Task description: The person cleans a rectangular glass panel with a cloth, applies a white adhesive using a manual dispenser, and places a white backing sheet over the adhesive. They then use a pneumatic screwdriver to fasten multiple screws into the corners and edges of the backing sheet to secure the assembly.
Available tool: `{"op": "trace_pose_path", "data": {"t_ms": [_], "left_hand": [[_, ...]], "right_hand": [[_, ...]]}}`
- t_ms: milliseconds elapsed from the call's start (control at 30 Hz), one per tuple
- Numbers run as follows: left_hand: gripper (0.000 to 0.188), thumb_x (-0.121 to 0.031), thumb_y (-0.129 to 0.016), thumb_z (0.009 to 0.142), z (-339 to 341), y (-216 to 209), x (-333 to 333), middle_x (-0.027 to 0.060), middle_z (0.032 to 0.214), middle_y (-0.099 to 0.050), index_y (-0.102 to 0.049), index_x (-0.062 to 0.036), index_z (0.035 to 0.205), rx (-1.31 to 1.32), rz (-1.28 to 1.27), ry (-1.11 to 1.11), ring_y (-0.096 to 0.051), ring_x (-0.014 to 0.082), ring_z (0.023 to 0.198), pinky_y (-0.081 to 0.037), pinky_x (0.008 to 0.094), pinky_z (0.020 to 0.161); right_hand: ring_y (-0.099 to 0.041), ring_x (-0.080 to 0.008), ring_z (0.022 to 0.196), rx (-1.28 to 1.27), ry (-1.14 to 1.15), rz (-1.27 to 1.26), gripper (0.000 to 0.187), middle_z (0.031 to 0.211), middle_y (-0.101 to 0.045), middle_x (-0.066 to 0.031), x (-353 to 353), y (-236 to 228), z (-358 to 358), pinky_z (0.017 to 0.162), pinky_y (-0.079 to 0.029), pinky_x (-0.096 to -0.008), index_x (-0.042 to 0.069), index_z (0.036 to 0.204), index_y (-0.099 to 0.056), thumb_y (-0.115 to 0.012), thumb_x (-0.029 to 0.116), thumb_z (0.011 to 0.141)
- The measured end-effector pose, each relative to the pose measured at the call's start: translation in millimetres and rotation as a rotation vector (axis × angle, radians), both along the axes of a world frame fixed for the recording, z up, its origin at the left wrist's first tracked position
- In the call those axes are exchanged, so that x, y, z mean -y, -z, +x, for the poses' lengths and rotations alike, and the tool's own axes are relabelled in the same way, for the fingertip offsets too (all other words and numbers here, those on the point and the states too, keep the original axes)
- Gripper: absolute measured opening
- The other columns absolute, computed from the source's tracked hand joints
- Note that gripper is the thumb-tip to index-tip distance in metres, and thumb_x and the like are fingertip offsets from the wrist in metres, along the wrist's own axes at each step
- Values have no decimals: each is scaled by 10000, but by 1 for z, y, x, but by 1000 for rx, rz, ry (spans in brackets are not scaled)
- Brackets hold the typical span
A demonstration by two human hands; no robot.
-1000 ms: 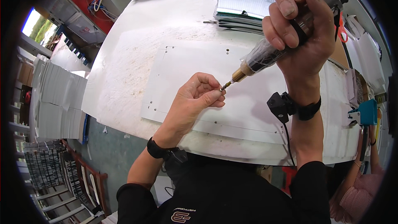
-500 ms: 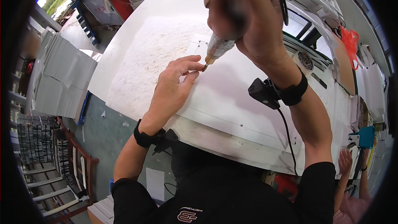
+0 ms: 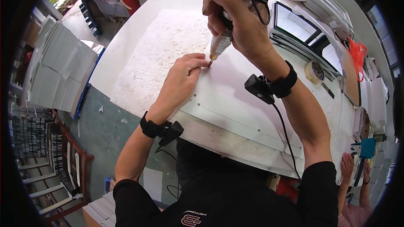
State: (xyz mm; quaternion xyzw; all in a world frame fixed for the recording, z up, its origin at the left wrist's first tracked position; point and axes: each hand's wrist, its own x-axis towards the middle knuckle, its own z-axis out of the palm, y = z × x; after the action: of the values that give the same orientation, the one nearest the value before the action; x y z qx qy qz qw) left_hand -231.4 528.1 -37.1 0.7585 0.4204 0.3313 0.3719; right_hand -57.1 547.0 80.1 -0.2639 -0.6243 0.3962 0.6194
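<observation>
My right hand (image 3: 244, 25) is wrapped around a power screwdriver (image 3: 221, 43) with a dark body and a clear-taped nose. Its bit points down at a white panel (image 3: 235, 96) on the table. Beside the bit tip, my left hand (image 3: 181, 77) has its index finger and thumb drawn together at a small screw (image 3: 210, 64), partly hidden by the fingertips. The left wrist rests near the panel's front edge. Several small screw heads dot the panel along its near side.
A round tub of screws (image 3: 314, 72) stands at the right beside a dark flat strip (image 3: 328, 90). Framed panels (image 3: 296, 23) lie behind it. Stacked white boards (image 3: 63, 69) stand at the left. A co-worker's hands (image 3: 347, 166) show at lower right near a teal tool (image 3: 367, 148).
The screwdriver and right hand have dropped away from the camera. The left hand stays at the bit tip, its fingers closer together. The view has shifted slightly.
</observation>
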Motion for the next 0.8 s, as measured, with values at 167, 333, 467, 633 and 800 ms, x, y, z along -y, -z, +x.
{"op": "trace_pose_path", "data": {"t_ms": [167,333,467,633,800], "left_hand": [[293,-40,-493,974,-1,3,-1,126,1383,-624,-706,48,1155,-25,39,12,-581,283,1253,-429,365,1093],[306,-42,-483,991,-1,1,0,163,1377,-620,-702,43,1187,-29,45,20,-568,314,1266,-453,390,1082],[350,-52,-468,1015,-1,0,2,197,1351,-617,-626,26,1317,84,-88,-19,-592,317,1241,-461,393,1076],[384,-57,-452,1027,-3,4,3,198,1349,-605,-548,11,1393,139,-143,-36,-608,296,1235,-464,386,1064],[381,-49,-436,1025,-3,5,1,197,1366,-595,-550,13,1384,102,-112,-33,-603,295,1251,-458,389,1073]], "right_hand": [[-520,-62,485,-33,-40,-134,271,668,-600,-12,-3,0,4,435,-409,-229,60,839,-618,-623,252,1029],[-502,-99,477,5,-48,-58,307,686,-609,-54,-7,3,1,466,-421,-279,44,824,-629,-655,302,990],[-489,-94,477,63,-52,-48,292,667,-592,-51,-5,3,-4,477,-437,-275,61,840,-588,-649,303,991],[-491,-94,479,92,-91,-54,277,636,-572,-50,-3,6,-4,474,-445,-275,72,856,-541,-639,293,992],[-526,-79,488,55,-123,-103,277,612,-605,-29,0,8,-4,461,-420,-248,64,762,-631,-711,261,940]]}}
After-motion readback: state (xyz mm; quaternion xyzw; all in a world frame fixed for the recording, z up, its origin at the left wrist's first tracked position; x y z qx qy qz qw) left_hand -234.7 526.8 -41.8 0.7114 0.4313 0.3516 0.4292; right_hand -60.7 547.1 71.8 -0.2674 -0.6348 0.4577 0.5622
